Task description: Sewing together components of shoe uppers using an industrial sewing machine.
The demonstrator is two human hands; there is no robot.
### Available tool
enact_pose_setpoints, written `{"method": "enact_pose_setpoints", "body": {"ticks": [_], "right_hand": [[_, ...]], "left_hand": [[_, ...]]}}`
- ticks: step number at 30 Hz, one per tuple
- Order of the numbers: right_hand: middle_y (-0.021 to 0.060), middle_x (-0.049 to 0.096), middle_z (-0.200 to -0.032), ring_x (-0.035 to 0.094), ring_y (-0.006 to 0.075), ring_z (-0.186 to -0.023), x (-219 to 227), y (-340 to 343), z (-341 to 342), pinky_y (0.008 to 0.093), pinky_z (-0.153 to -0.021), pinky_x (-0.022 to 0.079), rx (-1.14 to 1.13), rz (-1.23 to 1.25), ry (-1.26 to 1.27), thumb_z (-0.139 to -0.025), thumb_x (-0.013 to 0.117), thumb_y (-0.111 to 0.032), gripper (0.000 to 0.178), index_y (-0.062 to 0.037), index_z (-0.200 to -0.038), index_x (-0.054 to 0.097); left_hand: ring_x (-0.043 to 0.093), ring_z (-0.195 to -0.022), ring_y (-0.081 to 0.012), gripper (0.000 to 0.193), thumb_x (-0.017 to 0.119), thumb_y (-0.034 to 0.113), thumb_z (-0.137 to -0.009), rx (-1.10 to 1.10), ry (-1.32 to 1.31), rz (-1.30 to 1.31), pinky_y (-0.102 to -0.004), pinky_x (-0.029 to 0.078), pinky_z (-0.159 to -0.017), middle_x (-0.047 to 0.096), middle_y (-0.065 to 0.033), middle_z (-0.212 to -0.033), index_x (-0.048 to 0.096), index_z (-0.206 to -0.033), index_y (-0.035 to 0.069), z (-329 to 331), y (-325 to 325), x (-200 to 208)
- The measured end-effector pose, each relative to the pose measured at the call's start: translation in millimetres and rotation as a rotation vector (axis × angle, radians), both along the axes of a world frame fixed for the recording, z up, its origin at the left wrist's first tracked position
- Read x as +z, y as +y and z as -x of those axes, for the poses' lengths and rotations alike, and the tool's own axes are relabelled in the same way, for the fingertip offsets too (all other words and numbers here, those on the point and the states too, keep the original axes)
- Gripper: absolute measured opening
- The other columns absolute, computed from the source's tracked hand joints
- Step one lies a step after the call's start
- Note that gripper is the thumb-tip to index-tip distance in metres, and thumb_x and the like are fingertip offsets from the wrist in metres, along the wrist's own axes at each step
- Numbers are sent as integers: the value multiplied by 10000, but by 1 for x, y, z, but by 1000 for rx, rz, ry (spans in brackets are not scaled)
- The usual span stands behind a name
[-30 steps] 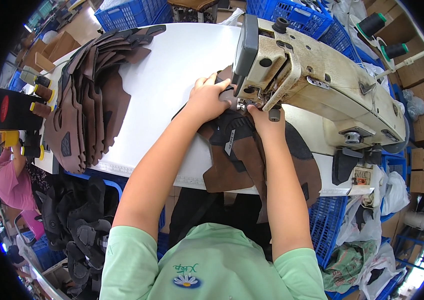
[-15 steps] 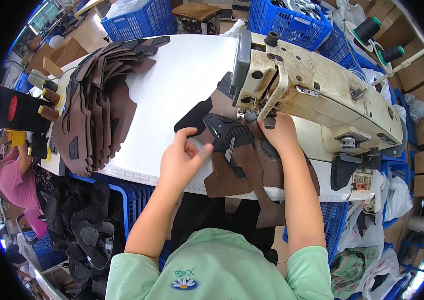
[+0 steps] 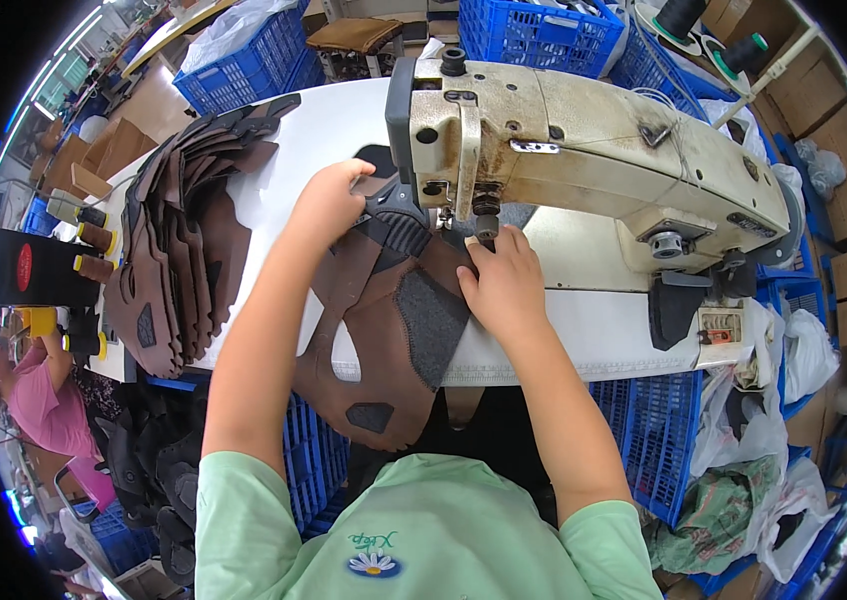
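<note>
A brown and black shoe upper (image 3: pixel 384 300) lies under the sewing machine head (image 3: pixel 454 140), its brown lower part hanging over the table's near edge. Dark grey felt-like patches show on it. My left hand (image 3: pixel 332 205) is closed on its far left edge, beside a black moulded part. Close to the presser foot (image 3: pixel 444 217), my right hand (image 3: pixel 506 285) holds the upper's right edge, thumb bent against the piece and fingertips partly behind the machine's round knob.
Stacked brown uppers (image 3: pixel 174 240) cover the table's left end, near thread spools (image 3: pixel 94 236). Blue crates (image 3: pixel 534 35) stand behind and below the table. Black pieces (image 3: pixel 149 450) are heaped at lower left. A person in pink (image 3: pixel 44 400) sits far left.
My left hand has moved forward from an open pose and taken hold of the upper. The upper has been turned, its brown part swinging left. My right hand has come nearer, into view.
</note>
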State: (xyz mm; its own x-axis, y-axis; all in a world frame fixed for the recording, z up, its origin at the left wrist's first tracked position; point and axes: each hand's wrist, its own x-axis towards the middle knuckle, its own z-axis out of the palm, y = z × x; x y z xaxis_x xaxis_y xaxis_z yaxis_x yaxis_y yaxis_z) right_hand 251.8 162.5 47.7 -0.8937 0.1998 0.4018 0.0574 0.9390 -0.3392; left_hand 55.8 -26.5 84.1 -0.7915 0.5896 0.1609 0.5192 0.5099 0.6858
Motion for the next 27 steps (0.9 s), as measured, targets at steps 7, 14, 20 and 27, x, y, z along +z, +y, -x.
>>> {"method": "enact_pose_setpoints", "body": {"ticks": [7, 14, 20, 27], "right_hand": [[97, 672, -1072, 623, 287, -1053, -10, 18, 3, 425, -889, 485, 56, 119, 42, -772, 744, -187, 273, -67, -1015, 714], [37, 689, -974, 637, 246, -971, -10, 33, 9, 406, -814, 488, 117, 63, 3, -787, 729, -166, 228, -103, -1005, 729], [53, 680, -922, 659, 270, -890, -14, 33, 10, 412, -758, 522, 133, -25, 89, -787, 722, -174, 197, -98, -968, 732], [29, 681, -952, 641, 225, -951, -21, 34, 10, 402, -759, 480, 112, -31, 82, -824, 697, -212, 222, -120, -1021, 740]], "left_hand": [[566, -1196, -394, 562, 752, 380, -759, -47, 476, 229, -446, 466, -997, 633, -249, -1220, 666, -1131, -32, -149, 45, -10], [379, -1384, -460, 864, 746, 420, -738, -132, 295, 711, -494, 340, -1128, 417, -354, -1439, 460, -1385, -76, -159, 63, 3], [389, -1375, -493, 738, 683, 265, -790, -140, 424, 941, -499, 347, -1136, 411, -370, -1440, 440, -1410, -55, -167, 75, -17], [586, -1222, -384, 487, 570, 147, -867, -119, 596, 779, -432, 483, -999, 595, -260, -1313, 549, -1334, 9, -165, 72, -39]]}}
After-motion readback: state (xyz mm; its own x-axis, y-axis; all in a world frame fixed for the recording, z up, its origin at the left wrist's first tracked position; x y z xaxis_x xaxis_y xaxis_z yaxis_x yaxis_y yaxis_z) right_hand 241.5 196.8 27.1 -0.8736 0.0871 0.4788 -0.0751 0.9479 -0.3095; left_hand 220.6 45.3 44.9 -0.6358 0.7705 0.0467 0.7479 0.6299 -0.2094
